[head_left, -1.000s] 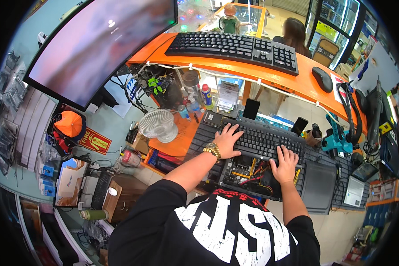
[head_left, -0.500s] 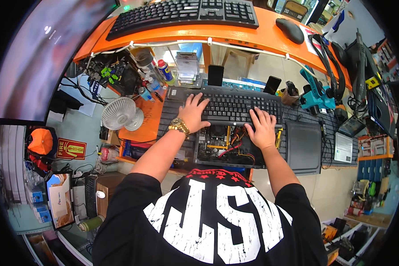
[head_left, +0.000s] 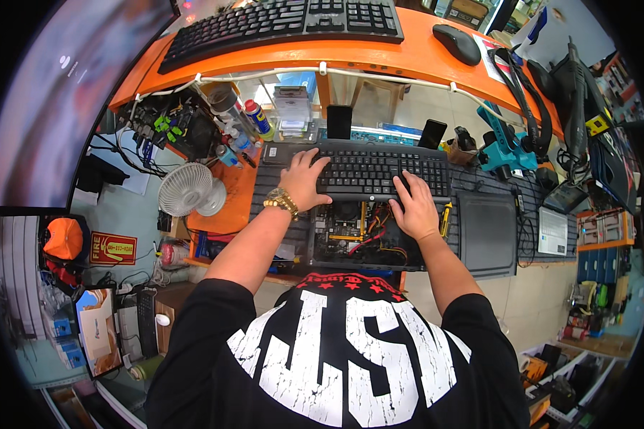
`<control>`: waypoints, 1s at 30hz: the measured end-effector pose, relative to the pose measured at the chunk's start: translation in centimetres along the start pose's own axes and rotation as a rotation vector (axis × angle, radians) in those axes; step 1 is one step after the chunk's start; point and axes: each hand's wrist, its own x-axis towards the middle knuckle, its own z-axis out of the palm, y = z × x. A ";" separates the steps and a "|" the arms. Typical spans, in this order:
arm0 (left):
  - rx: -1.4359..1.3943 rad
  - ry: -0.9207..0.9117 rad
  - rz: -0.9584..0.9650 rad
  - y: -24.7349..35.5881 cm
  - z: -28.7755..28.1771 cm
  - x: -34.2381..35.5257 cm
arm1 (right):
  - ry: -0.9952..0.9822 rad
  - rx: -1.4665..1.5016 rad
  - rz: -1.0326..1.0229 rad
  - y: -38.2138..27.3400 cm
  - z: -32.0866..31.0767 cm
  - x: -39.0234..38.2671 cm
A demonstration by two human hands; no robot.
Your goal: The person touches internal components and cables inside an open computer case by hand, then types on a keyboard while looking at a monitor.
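Note:
A black laptop keyboard panel (head_left: 371,170) lies tilted over an opened laptop base whose circuit board (head_left: 356,230) with red and yellow wires shows beneath it. My left hand (head_left: 304,180), with a gold bracelet at the wrist, grips the panel's left end. My right hand (head_left: 413,209) holds its lower right edge, fingers curled over the keys. The laptop sits on a dark ribbed mat (head_left: 486,230) on the workbench.
An orange shelf (head_left: 379,53) above carries a large black keyboard (head_left: 279,21) and a mouse (head_left: 458,43). A small white fan (head_left: 186,189), spray bottles (head_left: 256,118), two phones (head_left: 339,121), a blue tool (head_left: 504,146) and cables surround the laptop. A big monitor (head_left: 57,93) stands at left.
The view has tipped further down and closer to the bench. Both hands stay on the keyboard panel, with the right hand shifted slightly toward its lower edge.

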 end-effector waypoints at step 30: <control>0.012 0.020 0.025 -0.5 0.7 0.2 | 0.017 -0.051 0.013 -0.2 -0.2 0.5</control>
